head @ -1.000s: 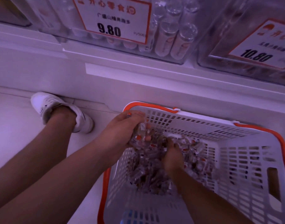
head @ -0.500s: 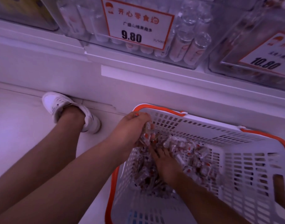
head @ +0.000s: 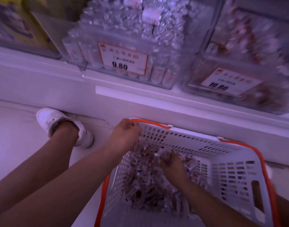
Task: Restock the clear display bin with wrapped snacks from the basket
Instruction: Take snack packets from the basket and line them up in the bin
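Wrapped snacks (head: 148, 182) heaped loose in the near-left part of the white basket (head: 230, 174), long axes every which way. Right hand (head: 171, 163) buried in the heap, fingers curled round a bunch. Left hand (head: 125, 135) at the basket's far-left rim, fingers bent over snacks; exact pinch blurred. Clear display bin (head: 124, 51) up and ahead on the shelf, already well filled, nearer the left hand.

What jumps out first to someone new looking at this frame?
The white basket with an orange rim, low centre, holding a heap of wrapped snacks with both hands in it: left hand at the near corner, right hand buried in the pile. Above, clear bins carry price tags reading 9.80 and 10.80.
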Motion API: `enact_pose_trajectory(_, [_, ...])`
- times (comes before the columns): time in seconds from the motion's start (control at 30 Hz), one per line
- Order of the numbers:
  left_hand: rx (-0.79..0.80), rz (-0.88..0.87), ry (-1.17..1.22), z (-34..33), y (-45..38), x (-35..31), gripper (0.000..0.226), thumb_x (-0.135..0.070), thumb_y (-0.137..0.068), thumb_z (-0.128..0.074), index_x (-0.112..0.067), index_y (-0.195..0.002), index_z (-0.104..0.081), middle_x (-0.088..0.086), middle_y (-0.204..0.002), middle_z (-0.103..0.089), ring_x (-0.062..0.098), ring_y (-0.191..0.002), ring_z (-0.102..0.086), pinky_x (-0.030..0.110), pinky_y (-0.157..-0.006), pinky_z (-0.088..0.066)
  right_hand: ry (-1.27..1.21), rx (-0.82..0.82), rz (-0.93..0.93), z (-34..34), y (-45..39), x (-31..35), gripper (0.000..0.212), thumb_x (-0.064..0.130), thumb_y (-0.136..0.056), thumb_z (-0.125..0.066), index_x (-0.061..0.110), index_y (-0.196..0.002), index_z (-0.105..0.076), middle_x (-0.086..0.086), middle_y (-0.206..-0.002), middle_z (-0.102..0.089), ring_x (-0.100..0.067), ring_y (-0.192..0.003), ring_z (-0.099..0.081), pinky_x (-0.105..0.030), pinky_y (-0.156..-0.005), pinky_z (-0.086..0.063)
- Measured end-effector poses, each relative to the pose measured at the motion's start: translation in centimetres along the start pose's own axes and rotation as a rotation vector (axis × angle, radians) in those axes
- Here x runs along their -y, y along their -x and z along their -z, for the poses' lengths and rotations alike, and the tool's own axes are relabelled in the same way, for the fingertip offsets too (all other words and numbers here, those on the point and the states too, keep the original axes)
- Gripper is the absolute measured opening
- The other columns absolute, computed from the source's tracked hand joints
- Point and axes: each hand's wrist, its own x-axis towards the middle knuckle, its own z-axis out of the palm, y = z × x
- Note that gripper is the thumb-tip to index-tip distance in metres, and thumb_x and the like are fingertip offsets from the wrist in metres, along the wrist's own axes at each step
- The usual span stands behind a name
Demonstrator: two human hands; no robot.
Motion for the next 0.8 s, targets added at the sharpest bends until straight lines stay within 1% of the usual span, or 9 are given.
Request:
enact_pose_trajectory(0.07, [0.036,-0.106,-0.042,-1.6,1.3,-0.7,0.017,-0.001,-0.095,-0.053,-0.017,-0.089,-0.056,0.001,-0.058,-0.06,0.009,-0.039,-0.053,0.017,-0.039,-0.039,-0.16,-0.088,0.077,4.1,1.1,4.0,0.008,0.001,-0.084,-0.072,0.006,-0.084,-0.066,-0.006,-0.075,-0.07,-0.016,-0.075,-0.068,-0.015,-0.062,-0.046])
enact_pose_trajectory(0.13, [0.087,-0.201,-0.077,-3.4,3.6,-1.3,0.02,0.004,-0.093,-0.053,-0.015,-0.096,-0.06,-0.002,-0.054,-0.059,0.004,-0.037,-0.051,0.016,-0.038,-0.038,-0.227,-0.145,0.194,8.2,2.9,7.6,0.017,0.003,-0.082,-0.075,0.019,-0.081,-0.069,0.016,-0.064,-0.07,0.011,-0.061,-0.062,-0.004,-0.054,-0.041])
enact_pose_trajectory(0.17, [0.111,-0.243,-0.062,-4.2,4.9,-1.6,0.017,0.003,-0.093,-0.054,-0.012,-0.1,-0.061,0.0,-0.054,-0.058,0.007,-0.038,-0.049,0.018,-0.038,-0.038,-0.255,-0.189,0.24,10.1,3.8,8.9,0.018,0.005,-0.082,-0.076,0.021,-0.079,-0.069,0.021,-0.061,-0.068,0.013,-0.057,-0.059,-0.003,-0.053,-0.039])
enact_pose_trajectory(0.33, [0.129,-0.438,0.016,-7.6,11.8,-4.4,0.004,-0.016,-0.099,-0.054,-0.018,-0.102,-0.057,-0.009,-0.056,-0.065,-0.004,-0.044,-0.056,0.008,-0.043,-0.039,-0.334,-0.333,0.38,15.6,9.1,13.2,0.004,0.006,-0.085,-0.071,0.008,-0.087,-0.068,-0.006,-0.075,-0.071,-0.019,-0.073,-0.069,-0.03,-0.07,-0.055])
enact_pose_trajectory(0.43, [0.172,-0.411,0.1,-8.8,14.8,-6.7,0.029,-0.036,-0.09,-0.058,-0.014,-0.108,-0.054,0.002,-0.085,-0.073,-0.001,-0.068,-0.068,0.013,-0.057,-0.049,-0.302,-0.296,0.493,17.0,12.1,14.5,0.016,0.009,-0.091,-0.066,0.024,-0.092,-0.069,0.01,-0.086,-0.074,0.0,-0.084,-0.069,-0.016,-0.075,-0.05])
enact_pose_trajectory(0.53, [0.217,-0.32,0.181,-8.9,15.9,-8.7,0.043,-0.044,-0.082,-0.063,-0.008,-0.106,-0.057,0.013,-0.085,-0.072,0.018,-0.069,-0.069,0.027,-0.053,-0.053,-0.545,-0.105,0.383,19.3,13.1,14.6,0.031,0.003,-0.094,-0.059,0.03,-0.093,-0.073,0.0,-0.086,-0.077,-0.011,-0.075,-0.071,-0.027,-0.069,-0.056])
enact_pose_trajectory(0.63, [0.294,-0.268,0.188,-8.3,16.2,-10.0,0.04,-0.047,-0.078,-0.067,-0.013,-0.099,-0.063,0.014,-0.078,-0.066,0.025,-0.062,-0.061,0.024,-0.047,-0.043,-0.876,0.061,0.218,21.7,13.5,13.6,0.018,0.007,-0.096,-0.055,0.013,-0.098,-0.072,-0.018,-0.073,-0.069,-0.025,-0.056,-0.061,-0.029,-0.048,-0.047])
enact_pose_trajectory(0.73, [0.362,-0.227,0.162,-8.5,16.0,-10.2,0.019,-0.04,-0.093,-0.057,-0.035,-0.109,-0.068,0.007,-0.08,-0.069,0.024,-0.061,-0.066,0.022,-0.05,-0.043,-0.652,-0.037,0.15,22.0,12.5,12.1,0.021,0.025,-0.094,-0.06,0.014,-0.077,-0.066,-0.005,-0.056,-0.055,-0.017,-0.052,-0.048,-0.025,-0.051,-0.039])
enact_pose_trajectory(0.8, [0.388,-0.239,0.103,-9.4,16.0,-9.8,0.023,-0.04,-0.098,-0.051,-0.046,-0.115,-0.065,0.005,-0.092,-0.075,0.025,-0.075,-0.071,0.025,-0.052,-0.047,-0.646,0.06,0.12,21.7,12.3,12.4,0.014,0.031,-0.085,-0.058,0.02,-0.09,-0.066,0.005,-0.064,-0.058,-0.014,-0.061,-0.054,-0.026,-0.06,-0.04])
